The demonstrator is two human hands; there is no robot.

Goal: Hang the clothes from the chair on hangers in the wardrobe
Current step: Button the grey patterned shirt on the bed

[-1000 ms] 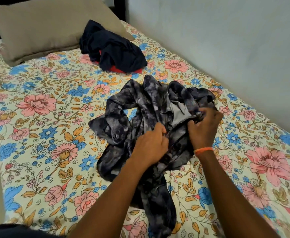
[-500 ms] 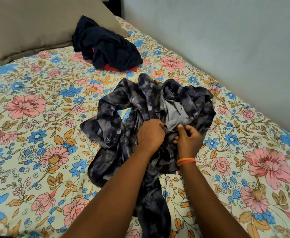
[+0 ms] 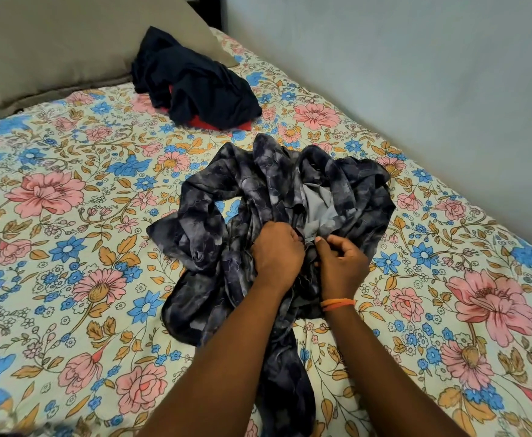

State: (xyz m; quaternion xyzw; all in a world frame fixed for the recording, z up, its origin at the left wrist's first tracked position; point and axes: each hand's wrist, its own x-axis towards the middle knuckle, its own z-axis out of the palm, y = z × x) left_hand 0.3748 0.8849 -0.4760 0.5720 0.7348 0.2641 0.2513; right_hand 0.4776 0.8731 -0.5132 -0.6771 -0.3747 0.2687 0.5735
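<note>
Sorting out the crumpled grey tie-dye shirt [image 3: 268, 197] at frame centre on the bed [image 3: 69, 247]; left hand [image 3: 275, 252] and right hand [image 3: 342, 263] both pinching its fabric. Next, probably: find the collar, lift, fetch hanger.

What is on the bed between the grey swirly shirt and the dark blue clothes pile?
Only bare flowered bedsheet, seen in the head view, separates the grey mottled shirt from the navy pile.

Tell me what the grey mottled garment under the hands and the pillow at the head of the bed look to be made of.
Grey mottled garment: thin, soft woven fabric, perhaps rayon or cotton; it collapses into loose drapey folds, with a faint sheen and a plain grey inside face. Pillow: matte beige cloth cover over soft filling, judging by its smooth dull surface and rounded edge.
</note>
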